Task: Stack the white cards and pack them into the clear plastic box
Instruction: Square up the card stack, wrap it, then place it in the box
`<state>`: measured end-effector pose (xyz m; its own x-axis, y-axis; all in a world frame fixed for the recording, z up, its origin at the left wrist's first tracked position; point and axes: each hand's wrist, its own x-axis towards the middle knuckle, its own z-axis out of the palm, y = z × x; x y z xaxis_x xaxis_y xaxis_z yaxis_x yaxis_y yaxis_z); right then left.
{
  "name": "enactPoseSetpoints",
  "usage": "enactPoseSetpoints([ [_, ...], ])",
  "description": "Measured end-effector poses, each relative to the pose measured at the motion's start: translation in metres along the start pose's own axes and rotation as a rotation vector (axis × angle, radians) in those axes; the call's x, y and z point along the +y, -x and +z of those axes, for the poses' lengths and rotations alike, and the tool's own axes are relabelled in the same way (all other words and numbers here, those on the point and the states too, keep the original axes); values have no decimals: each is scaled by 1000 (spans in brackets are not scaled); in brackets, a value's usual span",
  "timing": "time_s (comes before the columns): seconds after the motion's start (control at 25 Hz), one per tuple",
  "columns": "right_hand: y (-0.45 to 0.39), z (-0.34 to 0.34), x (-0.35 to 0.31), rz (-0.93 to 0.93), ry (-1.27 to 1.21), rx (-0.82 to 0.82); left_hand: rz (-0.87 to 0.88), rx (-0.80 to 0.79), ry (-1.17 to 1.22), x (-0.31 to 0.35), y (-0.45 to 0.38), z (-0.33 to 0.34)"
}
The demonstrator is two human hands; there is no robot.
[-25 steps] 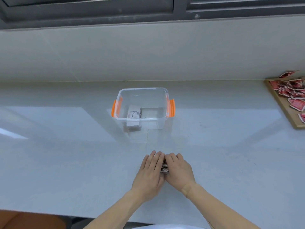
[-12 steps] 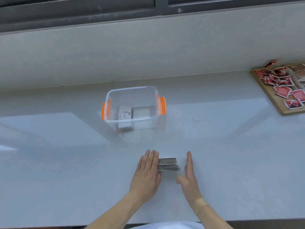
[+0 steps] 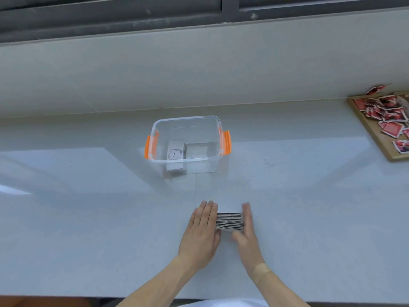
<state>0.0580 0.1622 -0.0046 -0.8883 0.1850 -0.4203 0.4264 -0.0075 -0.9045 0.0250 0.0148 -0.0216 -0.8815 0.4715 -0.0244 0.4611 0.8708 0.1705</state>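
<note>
A stack of white cards (image 3: pixel 229 221) stands on edge on the pale counter, its striped edges facing up. My left hand (image 3: pixel 202 233) lies flat against the stack's left end. My right hand (image 3: pixel 246 231) stands on its edge and presses the right end, so the stack is squeezed between both hands. Farther back stands the clear plastic box (image 3: pixel 188 161) with orange side latches, open at the top. Inside it, at the left, another pile of white cards (image 3: pixel 175 152) lies flat with the word "love" on top.
A wooden tray (image 3: pixel 374 138) with several red packets lies at the far right of the counter. A low pale wall and a dark window frame (image 3: pixel 199 16) run along the back. The counter's near edge is just below my forearms.
My right hand, which had pulled away from the stack half a second ago, has come back against its right end. The left hand has stayed on the left end.
</note>
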Motion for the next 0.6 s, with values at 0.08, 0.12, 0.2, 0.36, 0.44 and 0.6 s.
enactPoseSetpoints([
  [0.08,1,0,2,-15,83,-91,-9,6,5,-1,0,0],
  [0.12,1,-1,2,-16,100,-134,-4,17,-3,-1,1,0],
  [0.2,-1,-6,1,5,146,-195,-1,23,-5,-1,0,0],
  [0.36,-15,-19,-14,-229,677,-200,23,47,3,-3,2,5],
  [0.44,-28,-14,-22,-491,1108,-220,19,49,26,-4,1,6],
  [0.6,-38,2,-40,-542,1485,-297,35,-11,46,-3,0,0],
])
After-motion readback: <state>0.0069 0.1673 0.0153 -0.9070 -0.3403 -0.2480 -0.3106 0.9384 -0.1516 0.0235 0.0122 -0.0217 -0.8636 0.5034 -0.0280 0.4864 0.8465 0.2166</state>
